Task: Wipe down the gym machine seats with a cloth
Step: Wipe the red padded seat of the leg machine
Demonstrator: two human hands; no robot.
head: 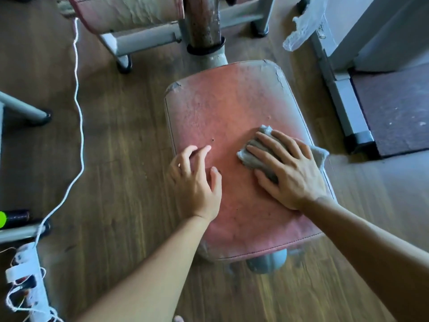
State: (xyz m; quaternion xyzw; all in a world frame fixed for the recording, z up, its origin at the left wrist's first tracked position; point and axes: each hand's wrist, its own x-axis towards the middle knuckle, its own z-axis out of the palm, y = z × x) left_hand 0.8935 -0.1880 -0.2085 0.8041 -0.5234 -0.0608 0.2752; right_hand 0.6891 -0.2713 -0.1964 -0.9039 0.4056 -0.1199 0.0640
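A worn pink padded seat (pixel 222 108) fills the middle of the view, cracked at its far corners. My right hand (pixel 290 168) lies flat on a crumpled grey cloth (pixel 254 159) and presses it onto the seat's right side. My left hand (pixel 195 177) rests on the seat's left edge with fingers spread and curled, holding nothing. Part of the cloth sticks out past my right hand toward the seat's right rim.
A rusty post (pixel 204 22) rises behind the seat, beside another worn pad (pixel 125 10). A white cord (pixel 80 126) snakes over the wooden floor at left. Grey frame legs (pixel 25 110) stand left, a plastic bag (pixel 301 31) and a dark mat (pixel 399 108) right.
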